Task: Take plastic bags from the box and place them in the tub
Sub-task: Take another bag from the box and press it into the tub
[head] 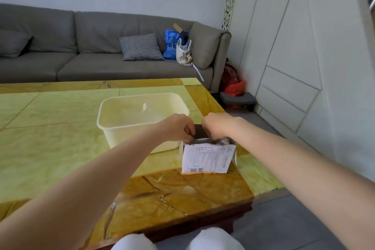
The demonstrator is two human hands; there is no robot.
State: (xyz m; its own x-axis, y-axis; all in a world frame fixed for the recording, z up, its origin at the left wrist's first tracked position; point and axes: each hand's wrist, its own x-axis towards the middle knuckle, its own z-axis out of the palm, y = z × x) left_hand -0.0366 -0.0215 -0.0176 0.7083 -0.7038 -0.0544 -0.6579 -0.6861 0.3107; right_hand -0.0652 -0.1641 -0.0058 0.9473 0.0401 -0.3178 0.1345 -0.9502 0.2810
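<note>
A: Where are the plastic bags?
B: A dark folded bundle of plastic bags (199,130) sticks up out of the open top of the white printed box (207,157), just right of the frame's middle.
A: And the hands?
B: Both are on it. The left hand (178,127) pinches the bundle's left edge with curled fingers; the right hand (216,126) grips its right edge the same way.
A: The tub?
B: The cream tub (121,128) sits just left of the box, toward the frame's centre, touching or nearly touching it.
A: What's under them?
B: A yellow-green stone table (50,148) with an amber border. Behind, across the upper left, a grey sofa (81,46) holds a checked cushion (141,47) and a blue bag (171,43).
</note>
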